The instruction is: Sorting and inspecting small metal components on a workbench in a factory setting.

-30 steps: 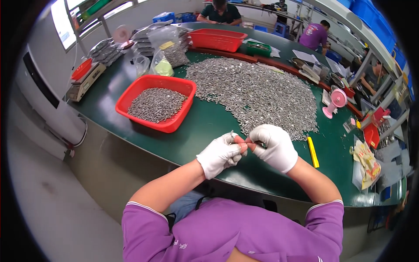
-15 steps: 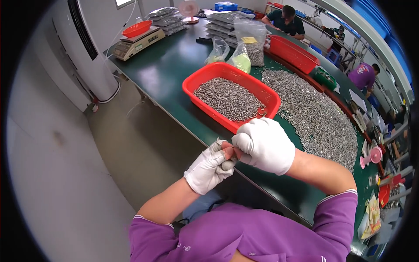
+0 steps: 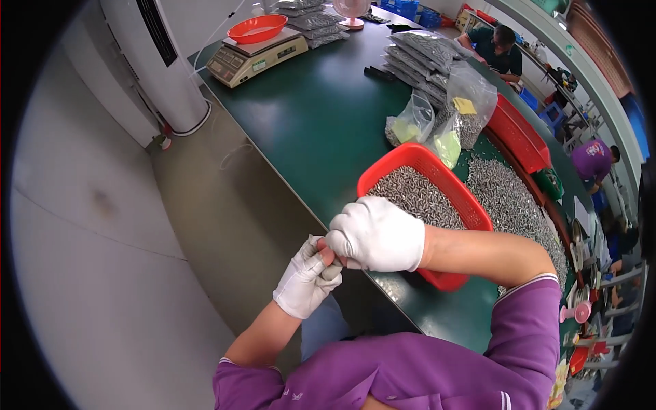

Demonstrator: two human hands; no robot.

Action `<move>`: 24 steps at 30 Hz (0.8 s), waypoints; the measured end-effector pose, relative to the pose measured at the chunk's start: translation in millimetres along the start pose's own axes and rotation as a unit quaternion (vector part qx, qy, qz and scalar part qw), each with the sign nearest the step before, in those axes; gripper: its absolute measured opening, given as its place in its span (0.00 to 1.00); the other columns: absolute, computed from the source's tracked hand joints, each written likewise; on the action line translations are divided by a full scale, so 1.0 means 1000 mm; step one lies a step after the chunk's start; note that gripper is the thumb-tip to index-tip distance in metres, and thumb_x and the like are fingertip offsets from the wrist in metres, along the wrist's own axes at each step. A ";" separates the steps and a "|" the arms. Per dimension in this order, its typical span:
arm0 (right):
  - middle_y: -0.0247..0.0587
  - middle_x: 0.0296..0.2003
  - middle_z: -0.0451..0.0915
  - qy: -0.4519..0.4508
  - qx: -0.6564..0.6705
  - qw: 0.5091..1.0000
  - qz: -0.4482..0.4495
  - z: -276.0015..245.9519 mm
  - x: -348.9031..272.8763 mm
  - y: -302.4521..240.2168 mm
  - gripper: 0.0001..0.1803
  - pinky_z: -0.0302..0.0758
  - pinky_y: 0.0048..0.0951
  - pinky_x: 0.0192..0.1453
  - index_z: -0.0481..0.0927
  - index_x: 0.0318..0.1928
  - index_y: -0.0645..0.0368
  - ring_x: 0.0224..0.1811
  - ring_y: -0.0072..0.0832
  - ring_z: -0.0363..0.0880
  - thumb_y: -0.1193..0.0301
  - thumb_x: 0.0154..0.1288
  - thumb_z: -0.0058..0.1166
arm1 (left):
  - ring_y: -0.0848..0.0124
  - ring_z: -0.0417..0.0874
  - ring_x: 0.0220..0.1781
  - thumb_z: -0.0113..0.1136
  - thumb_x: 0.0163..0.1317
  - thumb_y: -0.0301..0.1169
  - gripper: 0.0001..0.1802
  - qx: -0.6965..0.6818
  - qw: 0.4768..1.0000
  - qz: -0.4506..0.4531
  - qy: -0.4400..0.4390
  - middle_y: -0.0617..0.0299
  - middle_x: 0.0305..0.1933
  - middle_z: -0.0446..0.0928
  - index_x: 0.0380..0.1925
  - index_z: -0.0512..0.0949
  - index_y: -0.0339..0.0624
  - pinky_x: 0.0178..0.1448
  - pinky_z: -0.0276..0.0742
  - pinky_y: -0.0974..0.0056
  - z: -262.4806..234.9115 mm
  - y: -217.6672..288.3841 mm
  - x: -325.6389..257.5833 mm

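Observation:
My left hand (image 3: pixel 304 280), in a white glove with bare thumb and fingertip, is closed in a pinch at the table's near edge. Its fingertips meet those of my right hand (image 3: pixel 377 236), also white-gloved and curled closed just above them. Whatever lies between the fingers is hidden. Behind my right hand and forearm stands a red plastic basket (image 3: pixel 447 179), partly covered by them. Small silvery metal pieces (image 3: pixel 415 193) fill its bottom. A broad heap of similar metal pieces (image 3: pixel 509 199) spreads over the green table (image 3: pixel 307 137) to the right.
A scale (image 3: pixel 256 60) bearing a red dish (image 3: pixel 257 29) stands at the far left. Filled plastic bags (image 3: pixel 427 58) are stacked at the back. Beyond the heap lies a second red basket (image 3: pixel 523 140). Two people (image 3: pixel 497 51) work farther off. A pink fan (image 3: pixel 577 311) is at right.
The view has shifted, so the basket and scale appear farther right. My joined hands have moved left relative to the basket, and my right forearm now crosses in front of it. Both hands remain closed.

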State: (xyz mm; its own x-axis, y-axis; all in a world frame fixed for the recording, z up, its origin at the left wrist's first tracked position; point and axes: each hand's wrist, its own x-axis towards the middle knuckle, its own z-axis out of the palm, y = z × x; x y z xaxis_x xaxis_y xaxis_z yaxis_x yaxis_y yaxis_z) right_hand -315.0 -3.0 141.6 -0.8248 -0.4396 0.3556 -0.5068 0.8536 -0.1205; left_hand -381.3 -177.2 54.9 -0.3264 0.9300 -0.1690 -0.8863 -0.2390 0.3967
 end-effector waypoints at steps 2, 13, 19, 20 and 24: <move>0.41 0.23 0.74 0.016 0.076 0.997 0.026 0.007 0.020 0.004 0.11 0.74 0.39 0.28 0.74 0.25 0.57 0.25 0.41 0.76 0.68 0.43 0.62 | 0.81 0.62 0.22 0.55 0.67 0.26 0.07 -0.026 1.000 0.006 0.011 0.65 0.36 0.78 0.40 0.77 0.54 0.27 0.56 0.76 -0.007 0.024 -0.008; 0.45 0.26 0.79 -0.060 0.271 0.953 0.126 0.019 0.180 0.023 0.02 0.77 0.40 0.37 0.78 0.27 0.56 0.32 0.45 0.80 0.73 0.51 0.55 | 0.80 0.62 0.24 0.58 0.66 0.33 0.03 -0.040 0.973 0.127 0.190 0.64 0.33 0.75 0.37 0.79 0.52 0.26 0.57 0.76 -0.037 0.150 -0.121; 0.46 0.29 0.80 -0.056 0.298 0.932 0.200 0.069 0.246 0.047 0.05 0.76 0.40 0.40 0.77 0.31 0.57 0.34 0.45 0.79 0.71 0.53 0.54 | 0.80 0.66 0.24 0.58 0.66 0.36 0.04 -0.008 0.941 0.191 0.279 0.65 0.32 0.76 0.36 0.77 0.51 0.25 0.58 0.76 -0.062 0.206 -0.172; 0.47 0.29 0.80 -0.072 0.296 0.927 0.220 0.078 0.254 0.054 0.07 0.76 0.40 0.41 0.78 0.31 0.58 0.35 0.46 0.79 0.69 0.54 0.54 | 0.80 0.66 0.23 0.58 0.66 0.36 0.05 -0.003 0.936 0.191 0.297 0.65 0.32 0.75 0.35 0.77 0.50 0.25 0.58 0.75 -0.065 0.217 -0.175; 0.49 0.31 0.80 -0.095 0.303 0.897 0.307 0.101 0.279 0.089 0.10 0.75 0.40 0.42 0.79 0.34 0.59 0.36 0.47 0.80 0.66 0.56 0.53 | 0.79 0.66 0.23 0.59 0.66 0.37 0.06 -0.008 0.928 0.189 0.322 0.64 0.31 0.75 0.34 0.76 0.49 0.25 0.60 0.75 -0.076 0.269 -0.172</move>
State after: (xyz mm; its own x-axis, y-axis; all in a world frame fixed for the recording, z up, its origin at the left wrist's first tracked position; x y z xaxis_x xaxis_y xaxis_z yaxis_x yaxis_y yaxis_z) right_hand -616.0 -77.6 136.9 -0.9937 -0.0275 -0.1086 0.0626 0.6673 -0.7422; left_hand -588.8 -422.3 122.3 -0.7383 0.4202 -0.5275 -0.6721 -0.5231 0.5240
